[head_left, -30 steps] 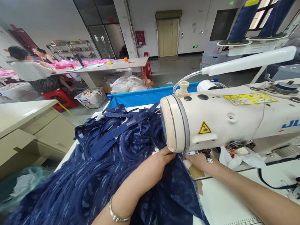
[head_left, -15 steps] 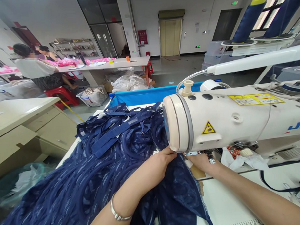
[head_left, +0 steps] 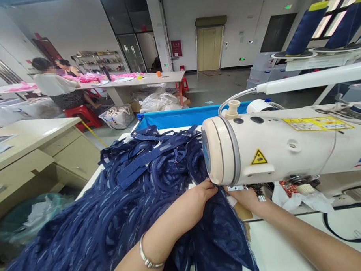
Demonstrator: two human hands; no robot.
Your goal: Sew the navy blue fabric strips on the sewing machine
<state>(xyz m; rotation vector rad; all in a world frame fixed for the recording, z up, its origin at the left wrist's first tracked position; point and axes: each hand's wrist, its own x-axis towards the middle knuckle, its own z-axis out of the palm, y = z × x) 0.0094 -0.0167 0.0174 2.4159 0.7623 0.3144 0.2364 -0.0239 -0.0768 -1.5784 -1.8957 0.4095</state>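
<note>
A white sewing machine point(head_left: 275, 148) reaches in from the right, its rounded head above my hands. My left hand point(head_left: 200, 196), with a silver bracelet at the wrist, has its fingers pressed together on navy sheer fabric point(head_left: 222, 229) at the lower left of the head. The fingertips are partly covered by the machine. From the other side my right hand point(head_left: 248, 199) reaches in under the head by the needle area, its fingers hidden. A large heap of navy garments point(head_left: 126, 208) with straps and curved edges lies to the left, continuous with the fabric.
Navy thread cones point(head_left: 307, 28) stand at the upper right. A blue cloth trough point(head_left: 174, 116) runs behind the table. At left are a cream desk point(head_left: 29, 137) and a bag-lined bin point(head_left: 26, 220). Two people sit at a far table point(head_left: 122, 85) with pink cloth.
The whole view has shifted slightly, so everything appears a little further right and lower. Both hands keep their places at the machine head, and the fabric looks much the same.
</note>
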